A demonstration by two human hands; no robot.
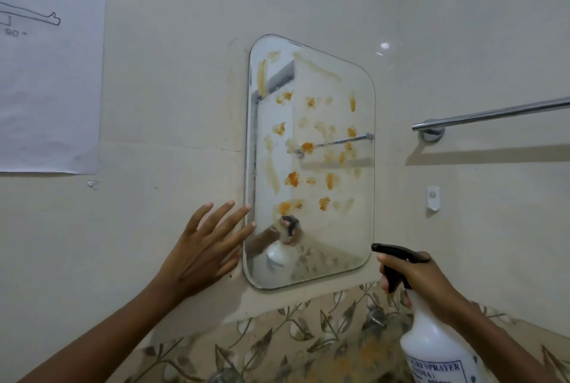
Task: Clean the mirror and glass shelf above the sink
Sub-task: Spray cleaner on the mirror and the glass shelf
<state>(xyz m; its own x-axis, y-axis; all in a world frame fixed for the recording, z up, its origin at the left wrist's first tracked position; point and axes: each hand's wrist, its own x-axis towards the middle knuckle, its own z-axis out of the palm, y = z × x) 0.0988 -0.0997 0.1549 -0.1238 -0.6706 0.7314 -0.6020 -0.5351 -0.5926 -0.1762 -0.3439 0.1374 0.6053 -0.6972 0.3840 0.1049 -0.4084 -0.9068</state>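
Observation:
A rounded rectangular mirror [336, 225] hangs on the cream tiled wall, smeared with several orange-brown stains. My left hand [203, 250] lies flat with fingers spread on the wall at the mirror's lower left edge, its fingertips touching the rim. My right hand [422, 281] grips the black trigger head of a white spray bottle [438, 348], nozzle pointing left toward the mirror's lower right corner. The bottle and hand show as a reflection low in the mirror. No glass shelf is visible.
A chrome towel bar [493, 113] juts from the right wall at mirror height. A white hook [432, 197] sits below it. A paper sheet with a drawing [49, 74] is taped at upper left. Leaf-patterned tiles [293, 339] run below the mirror.

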